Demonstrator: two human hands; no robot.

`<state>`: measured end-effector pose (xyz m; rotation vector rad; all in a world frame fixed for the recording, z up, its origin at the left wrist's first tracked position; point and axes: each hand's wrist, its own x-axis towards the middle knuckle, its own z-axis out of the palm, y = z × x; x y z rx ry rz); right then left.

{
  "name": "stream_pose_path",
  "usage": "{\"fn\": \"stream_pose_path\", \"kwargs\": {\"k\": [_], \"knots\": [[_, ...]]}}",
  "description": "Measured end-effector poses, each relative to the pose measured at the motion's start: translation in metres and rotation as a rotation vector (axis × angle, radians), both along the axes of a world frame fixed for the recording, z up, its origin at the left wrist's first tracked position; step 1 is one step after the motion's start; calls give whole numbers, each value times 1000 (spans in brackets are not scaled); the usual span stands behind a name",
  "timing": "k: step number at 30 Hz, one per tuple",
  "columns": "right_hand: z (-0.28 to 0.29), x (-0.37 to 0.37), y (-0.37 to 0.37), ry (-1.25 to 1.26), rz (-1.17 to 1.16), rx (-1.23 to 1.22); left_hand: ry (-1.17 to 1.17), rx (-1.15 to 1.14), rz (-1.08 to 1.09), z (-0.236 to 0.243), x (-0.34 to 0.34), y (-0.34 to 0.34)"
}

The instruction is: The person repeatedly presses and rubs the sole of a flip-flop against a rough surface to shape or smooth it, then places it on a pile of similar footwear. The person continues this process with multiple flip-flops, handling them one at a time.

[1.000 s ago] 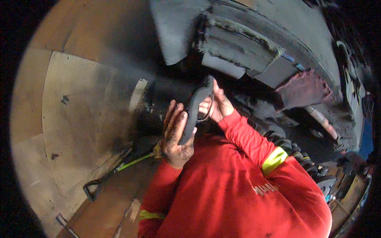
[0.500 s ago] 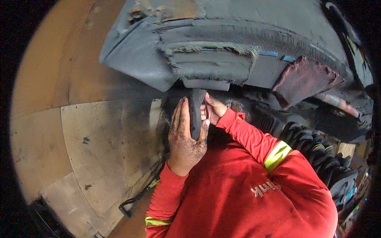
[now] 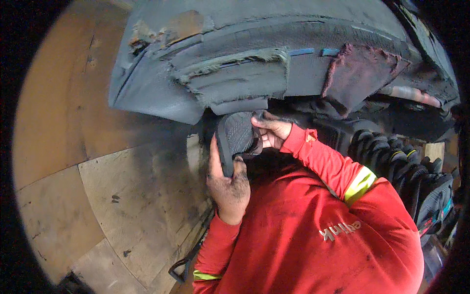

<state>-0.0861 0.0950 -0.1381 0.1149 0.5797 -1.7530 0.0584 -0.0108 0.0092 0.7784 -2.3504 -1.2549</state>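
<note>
Between my two hands is a dark grey shoe (image 3: 239,130) with a thick sole and a ridged surface facing up. My left hand (image 3: 229,191) grips its left and near side, fingers along the sole edge and thumb pressed at the near end. At the far right edge, my right hand (image 3: 275,129) pinches it with thumb and fingers, partly around what looks like a strap or upper. The shoe is just under a light grey pad (image 3: 240,106) at the lower edge of a dust-covered machine housing (image 3: 293,29). Dark dust coats both hands.
Frayed grey cloth (image 3: 240,81) and a reddish cloth flap (image 3: 360,73) hang on the housing. On the right stand several black shoes (image 3: 387,152) in a row. Stained wooden boards (image 3: 132,196) lie on the left, with a black handle (image 3: 178,269) near their edge.
The shoe has turned from edge-on to showing its broad ridged face. My right hand has shifted slightly right and keeps its hold. The whole view has moved a little.
</note>
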Motion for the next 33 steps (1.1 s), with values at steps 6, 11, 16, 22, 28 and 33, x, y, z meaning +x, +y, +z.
{"fn": "stream_pose_path", "kwargs": {"k": [6, 11, 16, 22, 28, 33], "knots": [[48, 2, -15, 74, 80, 77, 63, -38, 49, 29, 25, 9], [69, 20, -13, 107, 78, -22, 110, 27, 47, 34, 67, 15], [79, 43, -3, 129, 79, 51, 205, 146, 3, 35, 114, 26], [54, 39, -14, -39, 4, -209, 62, 112, -214, 28, 85, 8], [-23, 21, -30, -130, -28, -180, 41, -209, -211, 9, 6, -15], [-49, 54, 0, -304, -72, -153, -152, 9, -137, 7, -27, -6]]}}
